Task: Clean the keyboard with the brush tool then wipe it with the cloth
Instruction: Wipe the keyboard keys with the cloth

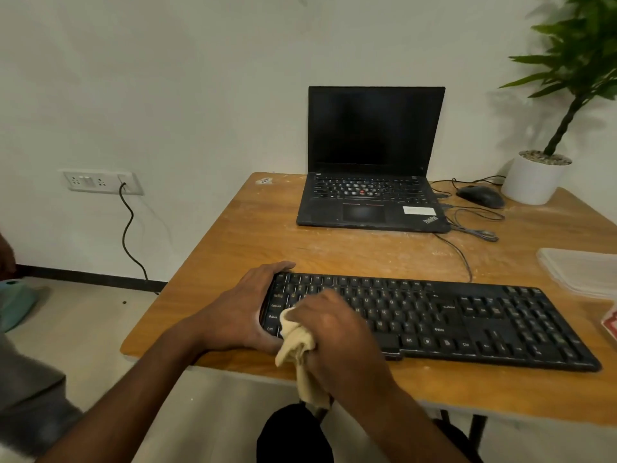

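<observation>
The keyboard [434,322] lies along the counter's [233,235] near edge. The right hand [334,329] grips a bunched cloth [297,342] over its left keys; the left hand [247,305] clasps its left end. Judged: wiping step, next strokes rightward across remaining keys.

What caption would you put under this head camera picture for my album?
Right hand wipes the black keyboard with a cream cloth while the left hand steadies its end.

I'm seeing bare table [253,235] lying open mid-frame between keyboard [467,315] and laptop [370,202]. Cables [474,225], mouse [480,196] and plant pot [532,178] are crowding the upper right.
</observation>
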The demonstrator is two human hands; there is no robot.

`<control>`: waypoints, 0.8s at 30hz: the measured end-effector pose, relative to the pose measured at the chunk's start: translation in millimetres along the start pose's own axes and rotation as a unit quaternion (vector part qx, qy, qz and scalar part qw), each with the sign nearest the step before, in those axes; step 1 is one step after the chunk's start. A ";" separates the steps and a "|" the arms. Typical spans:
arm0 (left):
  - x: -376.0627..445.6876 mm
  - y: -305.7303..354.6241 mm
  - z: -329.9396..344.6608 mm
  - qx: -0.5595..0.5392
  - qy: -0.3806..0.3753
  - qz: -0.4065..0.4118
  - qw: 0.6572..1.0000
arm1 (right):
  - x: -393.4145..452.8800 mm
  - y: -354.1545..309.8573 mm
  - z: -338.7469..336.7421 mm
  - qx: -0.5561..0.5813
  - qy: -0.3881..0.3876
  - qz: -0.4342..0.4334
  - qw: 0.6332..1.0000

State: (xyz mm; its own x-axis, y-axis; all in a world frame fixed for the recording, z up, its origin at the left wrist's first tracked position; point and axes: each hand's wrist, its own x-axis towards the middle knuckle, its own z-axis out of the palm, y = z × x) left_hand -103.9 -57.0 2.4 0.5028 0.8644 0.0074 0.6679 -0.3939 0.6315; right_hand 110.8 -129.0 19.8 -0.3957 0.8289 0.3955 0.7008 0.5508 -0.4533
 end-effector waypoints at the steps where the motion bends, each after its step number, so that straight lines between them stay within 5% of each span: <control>1: 0.3 -0.8 0.7 0.000 0.000 0.000 1.000 | 1.9 -1.4 2.0 -0.004 -0.012 -0.007 1.000; 6: 1.1 -5.1 -0.1 -0.018 -0.007 -0.001 1.000 | -27.7 32.7 -25.7 -0.038 -0.018 0.007 0.999; 14: 1.9 -4.6 -0.4 -0.023 -0.019 -0.001 1.000 | -87.7 96.6 -88.3 -0.072 0.106 0.154 0.980; 24: 1.3 -2.3 1.8 0.005 -0.010 -0.010 1.000 | -23.6 14.0 -5.2 -0.017 -0.002 -0.048 0.999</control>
State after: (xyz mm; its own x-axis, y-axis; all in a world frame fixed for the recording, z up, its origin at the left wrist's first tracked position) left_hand -103.8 -55.5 -0.4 0.5000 0.8658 -0.0212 0.6840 -0.3797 0.6229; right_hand 133.1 -141.3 8.2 -0.4647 0.7729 0.4321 0.6796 0.6242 -0.3855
